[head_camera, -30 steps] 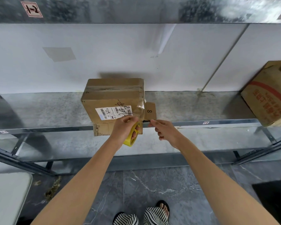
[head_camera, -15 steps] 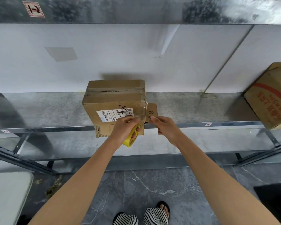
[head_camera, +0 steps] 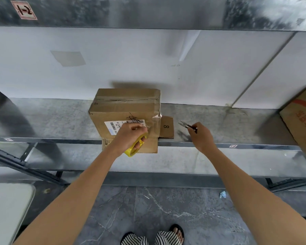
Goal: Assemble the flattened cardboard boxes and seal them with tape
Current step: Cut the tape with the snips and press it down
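A small brown cardboard box (head_camera: 125,106) stands on the metal shelf (head_camera: 51,121), clear tape across its top and down its right corner, a white shipping label on its front. Its lower flaps stick out, one marked "8" at the right. My left hand (head_camera: 129,133) grips a yellow tape roll (head_camera: 136,147) against the box's front face. My right hand (head_camera: 200,137) is off to the right of the box and pinches small thread snips (head_camera: 186,125), blades pointing left, above the shelf.
A larger cardboard box with red print (head_camera: 302,121) leans at the shelf's right end. A white wall panel backs the shelf. An upper shelf beam runs overhead. A pale chair seat (head_camera: 5,211) sits at lower left. My sandalled feet stand on the grey floor.
My right hand has moved away from the tape at the box's corner to the right, and the snips now show in it. The left hand stays on the tape roll.
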